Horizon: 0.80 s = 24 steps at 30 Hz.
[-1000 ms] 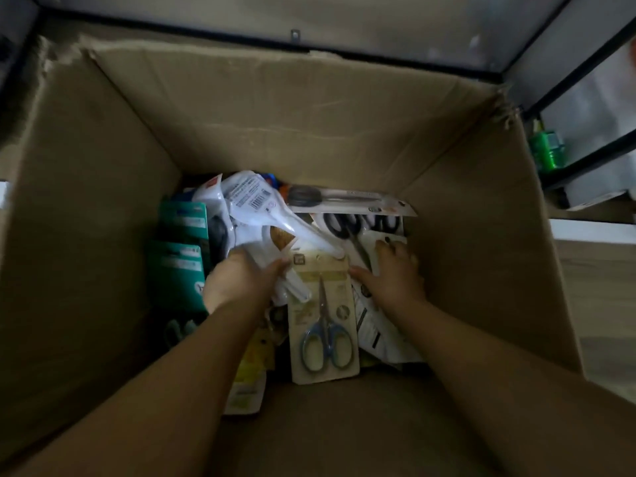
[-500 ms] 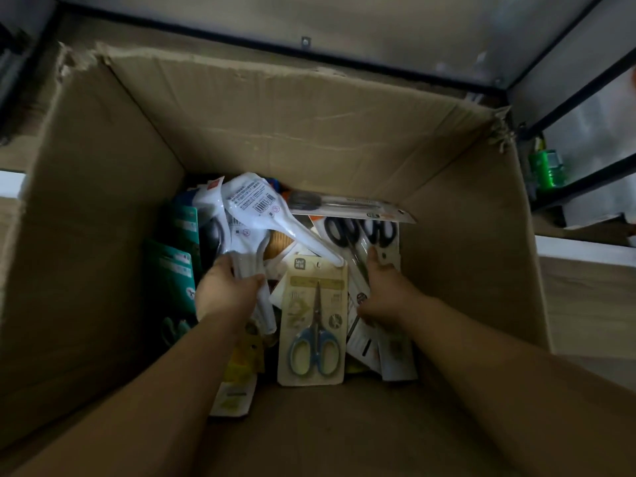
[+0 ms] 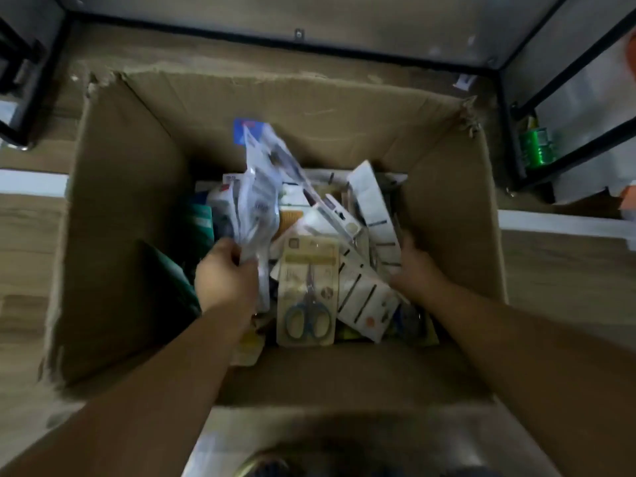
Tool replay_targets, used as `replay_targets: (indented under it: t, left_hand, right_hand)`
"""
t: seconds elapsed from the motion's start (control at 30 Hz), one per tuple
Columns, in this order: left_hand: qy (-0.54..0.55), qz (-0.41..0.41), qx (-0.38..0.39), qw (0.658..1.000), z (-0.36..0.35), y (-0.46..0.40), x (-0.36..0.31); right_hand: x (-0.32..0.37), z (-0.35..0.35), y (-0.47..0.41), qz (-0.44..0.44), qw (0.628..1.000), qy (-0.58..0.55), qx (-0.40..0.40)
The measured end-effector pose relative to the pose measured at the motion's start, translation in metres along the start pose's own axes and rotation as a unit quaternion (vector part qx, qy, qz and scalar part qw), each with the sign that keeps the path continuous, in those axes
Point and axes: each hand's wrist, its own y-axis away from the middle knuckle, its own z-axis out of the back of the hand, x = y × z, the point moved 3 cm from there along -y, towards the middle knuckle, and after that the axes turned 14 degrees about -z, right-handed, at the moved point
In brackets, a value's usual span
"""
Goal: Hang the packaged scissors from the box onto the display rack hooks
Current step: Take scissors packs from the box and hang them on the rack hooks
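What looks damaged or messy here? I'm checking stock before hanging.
The cardboard box has torn, ragged far corners. The packaged scissors lie jumbled, overlapping at angles; only the tan scissors card lies flat, face up. No package damage is discernible.

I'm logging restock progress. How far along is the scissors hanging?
Early. Nothing shows as hung; no rack hooks are in view. In hand: the left hand grips a bunch of white packs lifted above the pile, while the right hand reaches into packs by the box wall; its grip is unclear. Left: many packs remain inside, including the tan-card scissors.
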Motion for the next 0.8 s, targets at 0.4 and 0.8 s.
replay_targets:
  t: [0.4,0.8]
  left_hand:
    - [0.146,0.096,0.020,0.984,0.246,0.060,-0.195]
    - [0.430,0.107,0.114,0.889,0.469,0.102,-0.434]
  right_hand:
    - [0.058,0.210,0.281,0.085,0.981,-0.161,0.061]
    - [0.097,0.431,0.571,0.229,0.930,-0.288,-0.012]
